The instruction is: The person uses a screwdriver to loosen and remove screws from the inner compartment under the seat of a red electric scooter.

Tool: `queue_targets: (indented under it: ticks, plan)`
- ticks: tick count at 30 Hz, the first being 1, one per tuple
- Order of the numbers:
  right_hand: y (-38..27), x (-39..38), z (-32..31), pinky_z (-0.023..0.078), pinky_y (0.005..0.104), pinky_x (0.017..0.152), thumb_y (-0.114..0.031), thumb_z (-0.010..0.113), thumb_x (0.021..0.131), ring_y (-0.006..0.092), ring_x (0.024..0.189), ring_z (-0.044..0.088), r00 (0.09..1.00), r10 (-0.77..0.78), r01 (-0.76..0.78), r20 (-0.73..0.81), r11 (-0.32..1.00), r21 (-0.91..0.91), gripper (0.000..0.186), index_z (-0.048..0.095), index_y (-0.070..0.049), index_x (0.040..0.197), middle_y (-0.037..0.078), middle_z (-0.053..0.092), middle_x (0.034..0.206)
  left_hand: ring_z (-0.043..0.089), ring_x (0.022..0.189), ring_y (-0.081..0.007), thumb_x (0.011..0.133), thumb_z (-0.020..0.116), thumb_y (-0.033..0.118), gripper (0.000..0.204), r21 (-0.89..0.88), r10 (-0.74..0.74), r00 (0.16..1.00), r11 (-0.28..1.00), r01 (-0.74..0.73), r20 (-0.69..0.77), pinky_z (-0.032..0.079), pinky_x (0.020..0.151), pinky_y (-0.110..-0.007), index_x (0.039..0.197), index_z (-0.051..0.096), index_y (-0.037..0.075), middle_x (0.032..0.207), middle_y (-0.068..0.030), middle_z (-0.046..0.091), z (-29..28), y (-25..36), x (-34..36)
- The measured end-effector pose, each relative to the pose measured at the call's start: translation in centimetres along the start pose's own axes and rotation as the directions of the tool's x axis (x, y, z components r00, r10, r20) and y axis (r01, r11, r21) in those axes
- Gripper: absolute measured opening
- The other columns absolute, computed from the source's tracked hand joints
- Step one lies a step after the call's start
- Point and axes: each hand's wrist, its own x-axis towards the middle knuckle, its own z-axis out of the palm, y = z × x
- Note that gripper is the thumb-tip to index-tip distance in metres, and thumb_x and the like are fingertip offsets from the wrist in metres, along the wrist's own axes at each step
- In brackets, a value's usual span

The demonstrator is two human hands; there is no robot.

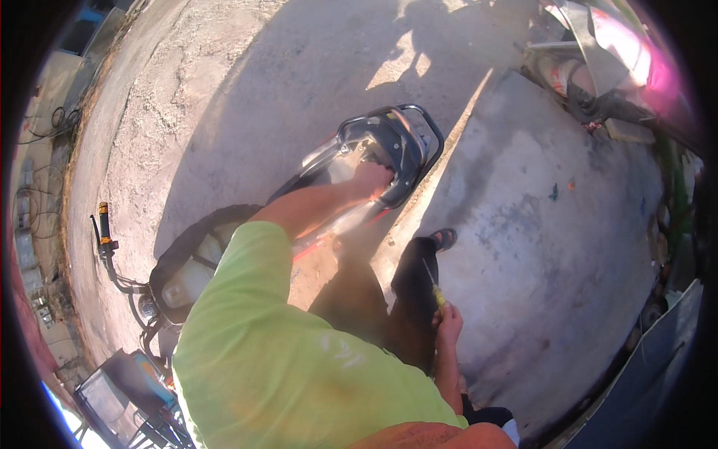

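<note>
My left hand [372, 178] is at the rear of a motorcycle, closed beside the dark tail piece [407, 161] and inside the black grab rail [432, 131]. What its fingers grip is hidden. Held low on my right, my right hand [449, 323] is wrapped round the yellow handle of a screwdriver [438, 296], its thin shaft pointing up and away. Between the tail and my green sleeve the motorcycle's rear frame [303, 179] shows without a seat cover. My left forearm lies across it.
The handlebar grip [104, 215] and a pale tank [183, 286] are at the left. My sandalled foot [445, 239] is on the concrete [538, 247]. A pink and white vehicle [621, 63] stands far right. A metal sheet [643, 374] leans at lower right.
</note>
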Motion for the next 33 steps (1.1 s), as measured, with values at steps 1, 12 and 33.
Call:
queue_targets:
  ticks: [1, 12, 33]
  plan:
    - [0.1, -0.1, -0.2, 0.042, 0.0260, 0.048, -0.026, 0.059, 0.112, 0.0105, 0.054, 0.053, 1.000, 0.015, -0.015, -0.004, 1.000, 0.005, 0.025, 0.067, -0.004, 0.104, 0.002, 0.062, 0.075, 0.080, 0.089, -0.0328, 0.092, 0.065, 0.016, 0.019, -0.010, -0.002, 1.000, 1.000, 0.003, 0.018, 0.062, 0.072, -0.048, 0.104, 0.080, 0.017, 0.092, -0.0104, 0.081, -0.2, 0.3, -0.3]
    - [4.1, 2.1, -0.9, 0.042, 0.0256, 0.048, -0.025, 0.060, 0.112, 0.0102, 0.054, 0.053, 0.991, -0.117, 0.114, -0.072, 0.992, -0.044, 0.022, 0.068, -0.005, 0.106, 0.002, 0.062, 0.076, 0.080, 0.096, -0.0347, 0.089, 0.068, 0.017, 0.020, -0.009, -0.037, 0.991, 0.999, 0.038, 0.128, 0.063, 0.078, -0.048, 0.101, 0.084, 0.014, 0.099, -0.0143, 0.082, -1.0, 0.9, 1.6]
    - [-0.1, 0.0, 0.9, 0.047, 0.0257, 0.054, -0.025, 0.063, 0.111, 0.0115, 0.061, 0.057, 0.998, 0.057, -0.054, -0.028, 0.992, 0.112, 0.028, 0.069, 0.000, 0.122, 0.004, 0.065, 0.082, 0.080, 0.100, -0.0365, 0.088, 0.068, 0.016, 0.022, -0.018, 0.004, 0.979, 1.000, -0.001, 0.204, 0.063, 0.085, -0.048, 0.100, 0.085, 0.008, 0.103, -0.0194, 0.081, -4.8, 1.9, 0.3]
